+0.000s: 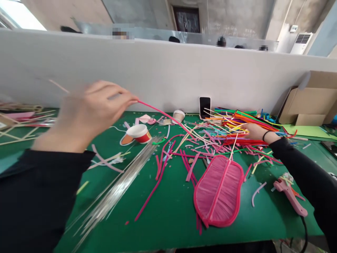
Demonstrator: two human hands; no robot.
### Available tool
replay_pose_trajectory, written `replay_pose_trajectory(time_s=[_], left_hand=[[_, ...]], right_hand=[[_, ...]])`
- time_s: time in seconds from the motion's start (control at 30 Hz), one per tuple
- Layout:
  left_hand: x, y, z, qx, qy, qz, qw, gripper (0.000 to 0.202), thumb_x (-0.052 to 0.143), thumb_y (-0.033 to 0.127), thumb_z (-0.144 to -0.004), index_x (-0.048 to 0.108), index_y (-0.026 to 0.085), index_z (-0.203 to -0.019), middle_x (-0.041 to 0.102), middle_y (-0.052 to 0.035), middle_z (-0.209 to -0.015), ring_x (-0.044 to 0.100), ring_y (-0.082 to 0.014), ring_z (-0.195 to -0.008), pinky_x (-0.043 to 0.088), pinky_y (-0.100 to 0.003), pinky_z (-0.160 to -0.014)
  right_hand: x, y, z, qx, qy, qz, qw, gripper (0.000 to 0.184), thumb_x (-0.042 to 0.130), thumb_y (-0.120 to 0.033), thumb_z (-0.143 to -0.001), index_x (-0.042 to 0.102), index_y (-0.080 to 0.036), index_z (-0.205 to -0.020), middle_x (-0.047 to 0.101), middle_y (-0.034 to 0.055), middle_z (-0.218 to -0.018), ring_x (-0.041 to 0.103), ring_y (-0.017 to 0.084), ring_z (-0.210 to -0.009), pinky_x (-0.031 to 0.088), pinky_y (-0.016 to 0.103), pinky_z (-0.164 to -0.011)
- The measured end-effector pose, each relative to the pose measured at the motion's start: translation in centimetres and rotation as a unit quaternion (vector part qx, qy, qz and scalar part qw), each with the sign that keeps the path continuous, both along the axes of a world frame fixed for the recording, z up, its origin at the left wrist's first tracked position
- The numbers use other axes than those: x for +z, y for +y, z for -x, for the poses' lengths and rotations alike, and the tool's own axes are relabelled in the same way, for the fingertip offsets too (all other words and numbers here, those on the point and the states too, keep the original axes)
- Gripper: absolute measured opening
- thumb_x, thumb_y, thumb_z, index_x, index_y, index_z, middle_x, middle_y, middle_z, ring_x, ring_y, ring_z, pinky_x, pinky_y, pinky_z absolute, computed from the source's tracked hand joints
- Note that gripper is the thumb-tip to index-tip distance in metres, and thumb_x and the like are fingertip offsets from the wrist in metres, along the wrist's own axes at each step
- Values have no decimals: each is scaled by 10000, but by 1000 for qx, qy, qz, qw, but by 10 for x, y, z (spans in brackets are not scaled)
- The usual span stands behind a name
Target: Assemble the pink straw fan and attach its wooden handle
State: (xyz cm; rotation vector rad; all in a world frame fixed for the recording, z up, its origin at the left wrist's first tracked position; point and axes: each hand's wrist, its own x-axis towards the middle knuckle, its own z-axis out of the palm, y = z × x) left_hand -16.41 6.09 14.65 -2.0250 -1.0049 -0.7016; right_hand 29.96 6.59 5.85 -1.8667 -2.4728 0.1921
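Raised at the left, my left hand (pixel 100 105) is pinched on the end of a thin pink chenille stem (pixel 165 115) that slants down toward the table. A pale, blurred stick (pixel 58 85) sticks out behind the hand. My right hand (pixel 254 131) reaches into a heap of coloured chenille stems (pixel 252 119), fingers drawn together; what they grip is hidden. Below it lies a pink fan-shaped piece (pixel 226 191) with a pink rim, a centre rib and sheer pleated filling. Its cream stick (pixel 233 147) points up toward my right hand.
A bundle of thin wires (pixel 126 179) lies left of centre near a red-and-white paper cup (pixel 139 133). A pink glue gun (pixel 291 196) rests at right. A phone (pixel 205 107) leans against the white partition (pixel 158 73); a cardboard box (pixel 310 98) stands far right.
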Motion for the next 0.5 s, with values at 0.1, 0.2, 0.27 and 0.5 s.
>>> replay_pose_trajectory(time_s=[0.1, 0.2, 0.27, 0.5], left_hand=[[27, -21, -14, -28, -3, -16, 999, 448, 397, 401, -1004, 720, 93, -966, 701, -34, -989, 610, -154, -1038, 439, -335, -937], [52, -41, -37, -78, -2, -68, 995, 541, 308, 443, -987, 705, 76, -988, 666, 8, -1027, 601, -172, -1097, 406, -375, -926], [63, -49, -56, -110, -3, -60, 992, 595, 279, 475, -978, 692, 46, -1005, 646, 10, -1043, 592, -198, -1114, 390, -419, -937], [56, -56, -119, -230, -50, 12, 972, 408, 431, 390, -1006, 724, 111, -954, 678, -23, -925, 645, -178, -1018, 441, -382, -921]], right_hand=[[44, -10, 23, -2, 72, -60, 996, 341, 482, -170, -961, 596, -107, -1277, 682, 137, -1245, 660, 169, -1076, 505, 289, -932], [86, -34, 58, 76, 289, -118, 947, 358, 487, -353, -990, 638, -111, -1206, 720, 118, -1133, 656, 173, -999, 517, 334, -896], [105, -54, 82, 159, 363, -79, 915, 421, 482, -444, -988, 633, -120, -1209, 714, 96, -1115, 641, 153, -956, 524, 315, -847], [99, -109, 101, 179, 509, 141, 830, 428, 633, -398, -910, 601, -146, -1254, 696, 12, -810, 620, 91, -660, 534, 230, -617]])
